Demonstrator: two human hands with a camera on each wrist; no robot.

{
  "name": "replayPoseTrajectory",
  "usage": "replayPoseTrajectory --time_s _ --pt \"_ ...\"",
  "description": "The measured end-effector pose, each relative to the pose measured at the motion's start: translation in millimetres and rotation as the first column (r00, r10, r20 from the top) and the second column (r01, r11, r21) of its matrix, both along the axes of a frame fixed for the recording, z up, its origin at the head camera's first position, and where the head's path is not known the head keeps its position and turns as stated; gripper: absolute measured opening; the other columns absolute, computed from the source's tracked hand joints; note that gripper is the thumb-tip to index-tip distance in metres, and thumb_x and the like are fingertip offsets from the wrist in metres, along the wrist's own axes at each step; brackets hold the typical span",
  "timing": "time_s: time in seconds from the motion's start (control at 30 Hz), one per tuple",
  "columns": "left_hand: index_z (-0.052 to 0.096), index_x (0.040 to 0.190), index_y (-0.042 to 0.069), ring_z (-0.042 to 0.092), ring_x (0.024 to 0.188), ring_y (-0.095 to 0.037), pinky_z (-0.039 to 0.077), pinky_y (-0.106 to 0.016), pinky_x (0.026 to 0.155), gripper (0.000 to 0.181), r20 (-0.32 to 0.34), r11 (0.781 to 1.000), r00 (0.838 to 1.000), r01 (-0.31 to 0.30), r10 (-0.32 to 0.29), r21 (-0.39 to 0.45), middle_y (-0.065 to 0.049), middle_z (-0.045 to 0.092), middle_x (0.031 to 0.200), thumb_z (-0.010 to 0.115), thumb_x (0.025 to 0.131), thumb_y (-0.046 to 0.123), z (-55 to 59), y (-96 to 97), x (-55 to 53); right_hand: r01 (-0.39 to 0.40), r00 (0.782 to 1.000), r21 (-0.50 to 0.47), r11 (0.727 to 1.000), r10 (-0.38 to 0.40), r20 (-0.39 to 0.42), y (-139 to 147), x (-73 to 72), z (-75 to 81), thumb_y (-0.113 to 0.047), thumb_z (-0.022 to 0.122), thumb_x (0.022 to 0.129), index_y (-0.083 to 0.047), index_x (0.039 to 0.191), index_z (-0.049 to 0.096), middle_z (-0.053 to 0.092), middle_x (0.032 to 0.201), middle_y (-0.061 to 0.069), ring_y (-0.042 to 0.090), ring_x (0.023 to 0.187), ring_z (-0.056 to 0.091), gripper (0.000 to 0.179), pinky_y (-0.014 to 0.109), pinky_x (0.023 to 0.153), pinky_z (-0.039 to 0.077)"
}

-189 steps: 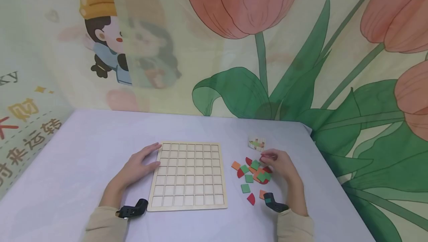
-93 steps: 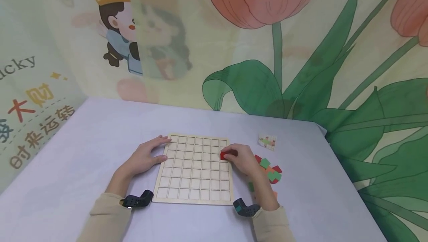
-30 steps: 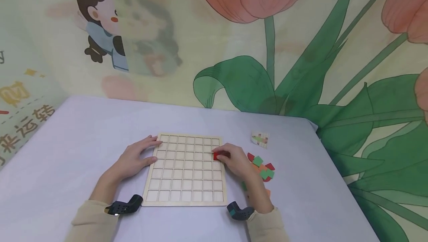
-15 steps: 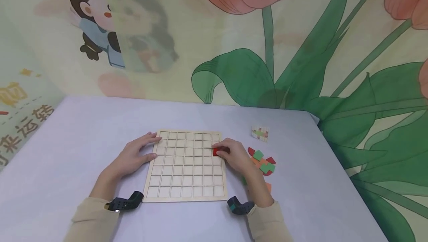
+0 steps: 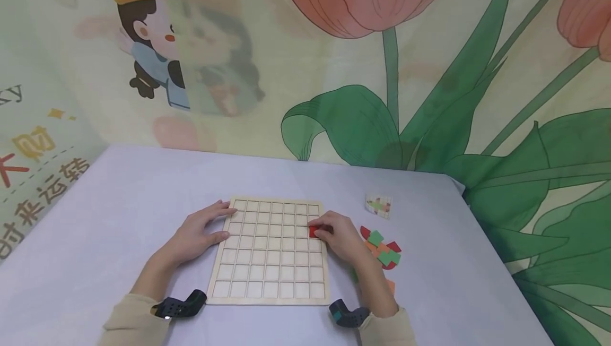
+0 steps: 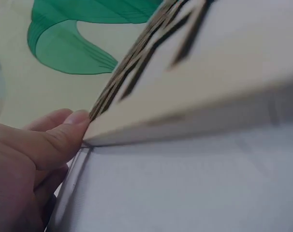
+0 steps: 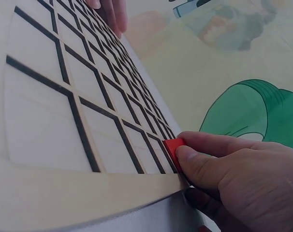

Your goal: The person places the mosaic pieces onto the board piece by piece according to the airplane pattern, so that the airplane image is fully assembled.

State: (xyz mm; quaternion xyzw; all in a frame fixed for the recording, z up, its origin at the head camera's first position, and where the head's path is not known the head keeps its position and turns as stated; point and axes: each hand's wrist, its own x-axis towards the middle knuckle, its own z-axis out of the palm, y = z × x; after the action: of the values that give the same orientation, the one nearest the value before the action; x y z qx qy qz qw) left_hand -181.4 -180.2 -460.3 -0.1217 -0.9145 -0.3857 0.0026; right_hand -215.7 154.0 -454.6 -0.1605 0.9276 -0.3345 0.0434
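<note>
A wooden grid board (image 5: 260, 243) lies on the white tabletop between both hands. My left hand (image 5: 193, 234) rests at the board's left side, fingertips on the frame and thumb against the edge; the left wrist view shows the thumb (image 6: 64, 140) at the rim. With thumb and forefinger, my right hand (image 5: 341, 237) pinches a red tile (image 5: 313, 231) at a cell of the rightmost column, a few rows from the far edge. In the right wrist view the red tile (image 7: 172, 147) sits tilted at that cell, its right part hidden by the fingertips.
Right of the board lies a loose pile of red, orange and green tiles (image 5: 376, 238), partly hidden behind the right forearm. A small picture card (image 5: 378, 205) lies beyond the pile. A printed curtain (image 5: 229, 133) hangs behind the table.
The right hand has moved left from the tile pile to the board, bringing a red tile to the rightmost column, and has stayed there. The left hand keeps its place at the board's left edge.
</note>
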Motion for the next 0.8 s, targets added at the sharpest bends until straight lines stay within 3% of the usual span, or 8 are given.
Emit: replayPoseTrajectory --time_s 0.8 --pt "0.057 0.130 0.010 0.029 0.140 -0.040 0.023 -0.061 0.110 0.048 -0.042 1.000 0.999 0.017 -0.018 -0.024 -0.015 0.043 0.146 0.069 0.084 0.015 -2.4 1.4 2.8 -0.039 0.999 0.019 0.999 0.039 -0.009 2.2 2.5 0.2 -0.011 0.071 0.084 -0.017 0.109 0.073 0.064 0.100 -0.006 0.008 0.092 0.059 0.026 0.022 0.080 0.053"
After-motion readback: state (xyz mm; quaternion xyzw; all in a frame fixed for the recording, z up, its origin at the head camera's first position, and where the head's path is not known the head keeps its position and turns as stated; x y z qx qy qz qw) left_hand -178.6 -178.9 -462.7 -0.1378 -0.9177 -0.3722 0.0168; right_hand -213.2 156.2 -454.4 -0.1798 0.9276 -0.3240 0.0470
